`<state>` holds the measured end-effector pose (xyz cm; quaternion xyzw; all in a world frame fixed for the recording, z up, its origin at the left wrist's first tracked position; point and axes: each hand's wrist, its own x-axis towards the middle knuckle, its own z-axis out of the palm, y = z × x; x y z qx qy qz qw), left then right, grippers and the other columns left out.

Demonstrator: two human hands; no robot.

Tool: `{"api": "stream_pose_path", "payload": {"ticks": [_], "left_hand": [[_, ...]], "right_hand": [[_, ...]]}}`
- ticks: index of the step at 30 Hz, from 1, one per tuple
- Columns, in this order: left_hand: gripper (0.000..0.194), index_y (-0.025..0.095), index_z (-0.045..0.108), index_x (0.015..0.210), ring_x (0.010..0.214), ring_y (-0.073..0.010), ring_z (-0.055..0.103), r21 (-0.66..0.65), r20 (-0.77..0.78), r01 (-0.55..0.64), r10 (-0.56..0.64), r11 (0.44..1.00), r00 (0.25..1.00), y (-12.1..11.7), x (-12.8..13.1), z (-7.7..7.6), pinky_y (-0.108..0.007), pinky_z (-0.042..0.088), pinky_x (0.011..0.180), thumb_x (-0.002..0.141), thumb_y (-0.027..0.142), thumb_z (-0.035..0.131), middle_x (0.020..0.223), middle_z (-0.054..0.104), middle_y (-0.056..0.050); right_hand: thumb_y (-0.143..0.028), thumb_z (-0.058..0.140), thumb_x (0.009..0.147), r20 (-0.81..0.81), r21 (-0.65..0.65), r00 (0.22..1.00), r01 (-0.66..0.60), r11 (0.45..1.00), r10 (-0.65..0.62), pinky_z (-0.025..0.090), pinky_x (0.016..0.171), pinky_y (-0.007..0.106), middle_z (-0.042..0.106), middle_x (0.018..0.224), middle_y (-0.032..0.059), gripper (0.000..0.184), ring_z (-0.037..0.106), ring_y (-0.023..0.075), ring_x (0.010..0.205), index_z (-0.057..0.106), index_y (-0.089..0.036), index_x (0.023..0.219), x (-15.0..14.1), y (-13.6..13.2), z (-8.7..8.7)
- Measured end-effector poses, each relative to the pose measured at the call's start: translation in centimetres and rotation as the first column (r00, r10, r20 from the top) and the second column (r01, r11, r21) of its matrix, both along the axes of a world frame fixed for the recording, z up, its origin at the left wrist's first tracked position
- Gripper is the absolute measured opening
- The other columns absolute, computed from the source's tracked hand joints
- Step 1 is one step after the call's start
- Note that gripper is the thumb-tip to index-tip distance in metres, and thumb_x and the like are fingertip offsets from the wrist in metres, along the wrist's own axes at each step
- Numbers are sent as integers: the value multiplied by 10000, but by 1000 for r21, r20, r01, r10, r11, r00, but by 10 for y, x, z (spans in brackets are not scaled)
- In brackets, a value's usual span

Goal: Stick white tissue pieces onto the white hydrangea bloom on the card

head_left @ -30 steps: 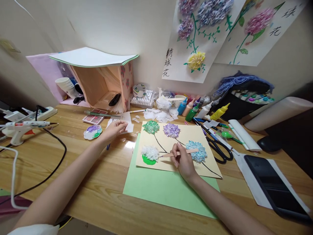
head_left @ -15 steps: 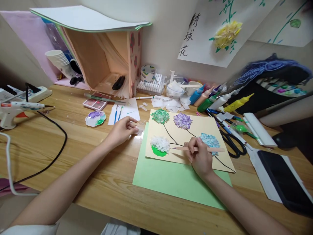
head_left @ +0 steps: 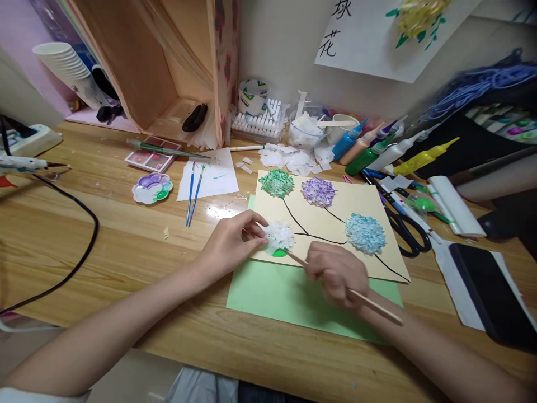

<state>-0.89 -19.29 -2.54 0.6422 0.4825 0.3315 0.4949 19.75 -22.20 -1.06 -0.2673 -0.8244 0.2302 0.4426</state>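
Observation:
My left hand (head_left: 232, 240) pinches a small white paper piece (head_left: 272, 246) at the left side of a white tufted flower (head_left: 282, 232). Bright green paint (head_left: 279, 253) shows under that flower. In my right fist (head_left: 338, 273) is a thin wooden pencil (head_left: 380, 311), its point reaching the lower edge of the white flower. The flower is on a cream card (head_left: 323, 221), along with a green flower (head_left: 277, 183), a purple flower (head_left: 318, 192) and a blue flower (head_left: 364, 233), with black stem lines between. Under the card lies a green sheet (head_left: 277, 291).
Behind the card are loose white paper squares (head_left: 293, 158) and several paint bottles (head_left: 363, 157). To the right lie black scissors (head_left: 409, 235) and a phone (head_left: 489, 294). A paint palette (head_left: 151, 187) and two brushes (head_left: 195, 196) are on the left, near a glue gun (head_left: 25, 163).
My left hand has moved right with the paper piece to the white flower. My right hand has tilted the pencil, its point now at the flower's lower edge. The view has shifted downward.

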Motion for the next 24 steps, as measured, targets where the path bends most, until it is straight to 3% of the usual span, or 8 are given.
{"api": "stream_pose_path", "payload": {"ticks": [4, 8, 17, 24], "left_hand": [[204, 190, 604, 913, 705, -163, 666, 24, -22, -10, 10, 1000, 1000, 3, -1, 0, -293, 529, 676, 725, 206, 683, 755, 695, -15], [207, 192, 597, 924, 705, -150, 650, 56, -41, -10, 12, 998, 999, 3, 0, 1, -283, 524, 675, 733, 197, 678, 763, 679, -6], [169, 192, 566, 979, 767, -136, 608, 235, -191, -60, 107, 970, 976, 9, -7, -2, -267, 483, 716, 813, 167, 585, 836, 636, -4], [259, 199, 539, 989, 705, -146, 603, 149, -282, -51, 92, 988, 955, 7, -12, 0, -270, 465, 651, 754, 136, 629, 774, 635, 11]], "right_hand": [[-205, 251, 960, 200, 166, 980, -29, 986, -5, 287, 456, 289, 458, 482, -8, 381, 391, 140, 452, 461, -225, 643, -16, 12, -2], [-184, 295, 945, 256, 213, 966, -10, 977, -46, 266, 467, 290, 443, 481, -12, 363, 368, 143, 461, 460, -223, 623, -22, 19, -10], [-202, 273, 972, 245, 112, 966, 58, 992, -84, 309, 483, 265, 450, 501, -11, 376, 426, 123, 461, 414, -219, 624, -22, 24, -13], [-267, 250, 991, 220, -22, 964, 155, 988, -147, 318, 483, 259, 430, 490, -23, 424, 410, 110, 428, 393, -225, 594, -23, 23, -12]]}}
